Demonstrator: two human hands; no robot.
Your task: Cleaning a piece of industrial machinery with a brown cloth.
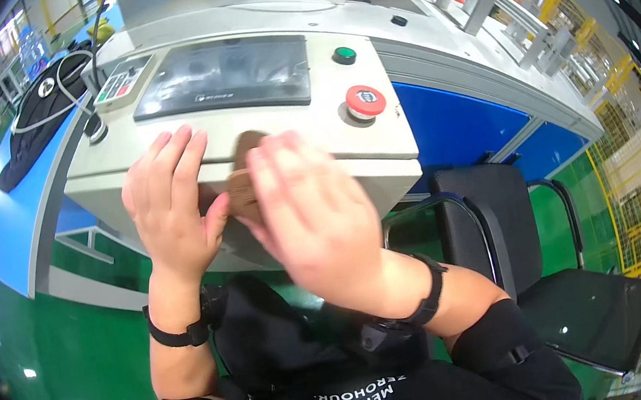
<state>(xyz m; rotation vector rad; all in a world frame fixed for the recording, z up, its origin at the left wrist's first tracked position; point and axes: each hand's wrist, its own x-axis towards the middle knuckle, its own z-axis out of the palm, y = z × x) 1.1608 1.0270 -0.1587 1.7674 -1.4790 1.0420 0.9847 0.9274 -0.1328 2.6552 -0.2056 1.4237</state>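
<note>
A brown object (243,195), elongated and ridged on its near part, is above the front edge of the pale control console (302,154). My right hand (315,207), slightly blurred, covers its right side with fingers stretched forward and the thumb low against it. What the object is cannot be made out. My left hand (176,207) is at the console's front edge, back up, its thumb spread from the fingers and its tip against or very near the brown object's left side. Behind the hands lies a dark touch screen (225,76) set in the console.
A red emergency stop button (366,102) and a green button (344,55) stand to the screen's right. A small keypad unit (124,83), a cable and a black bag (48,114) are at the left. A black chair (488,226) stands at the right, near blue cabinet panels (455,115).
</note>
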